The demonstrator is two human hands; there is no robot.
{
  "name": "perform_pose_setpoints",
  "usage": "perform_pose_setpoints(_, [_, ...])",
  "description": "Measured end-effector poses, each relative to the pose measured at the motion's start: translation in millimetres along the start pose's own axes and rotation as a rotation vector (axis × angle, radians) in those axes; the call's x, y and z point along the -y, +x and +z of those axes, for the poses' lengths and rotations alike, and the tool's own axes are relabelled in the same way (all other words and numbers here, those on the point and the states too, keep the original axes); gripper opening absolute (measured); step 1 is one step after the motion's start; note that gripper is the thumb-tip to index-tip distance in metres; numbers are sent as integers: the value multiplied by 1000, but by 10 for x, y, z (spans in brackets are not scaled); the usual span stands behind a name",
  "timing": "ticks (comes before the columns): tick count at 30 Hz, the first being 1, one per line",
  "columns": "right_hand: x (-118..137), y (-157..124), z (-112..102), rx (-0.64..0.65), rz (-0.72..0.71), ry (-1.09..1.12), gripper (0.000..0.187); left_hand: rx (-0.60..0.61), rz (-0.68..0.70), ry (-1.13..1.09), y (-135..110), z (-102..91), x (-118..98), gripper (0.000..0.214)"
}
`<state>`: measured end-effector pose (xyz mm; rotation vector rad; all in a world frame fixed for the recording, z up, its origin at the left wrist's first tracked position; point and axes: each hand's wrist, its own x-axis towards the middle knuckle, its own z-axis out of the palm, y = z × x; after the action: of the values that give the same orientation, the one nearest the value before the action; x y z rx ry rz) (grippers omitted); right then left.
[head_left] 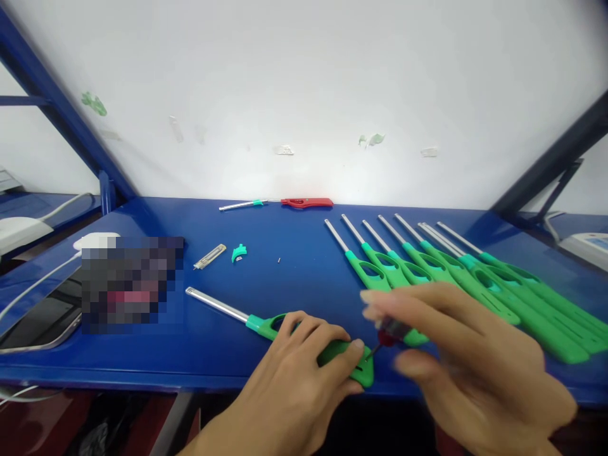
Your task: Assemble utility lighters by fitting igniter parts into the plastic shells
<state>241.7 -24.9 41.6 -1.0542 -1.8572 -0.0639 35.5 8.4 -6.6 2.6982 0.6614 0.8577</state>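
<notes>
My left hand (304,361) is closed over the green handle of a long-necked gas lighter (223,307), which lies near the front edge of the blue shelf. Its silver tube points to the upper left. In my right hand (479,361), slightly blurred, is a small screwdriver (388,330) with a dark red collar, gripped between thumb and fingers. The screwdriver's thin shaft slants down to the end of the green handle, by a slot there. My fingers hide most of the screwdriver's grip and part of the lighter.
Several green lighters (446,272) lie side by side on the right. Farther back rests a red lighter (308,202). A clear fuel tank (209,257), a teal trigger (239,253) and a tiny metal piece (279,260) lie mid-shelf. A phone (45,313) and white cable (38,282) are left.
</notes>
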Motion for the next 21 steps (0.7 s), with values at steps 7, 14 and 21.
perform_pose_setpoints(7, [4,32,-40,1,-23,141,47,88,6,129,15,-2,-18,36])
perform_pose_setpoints(14, [-87,21,10,-9,87,194,42,63,51,237,5,32,-23,38])
perform_pose_setpoints(21, [-122,36,-6,-86,55,138,43,29,65,287,5,67,-24,37])
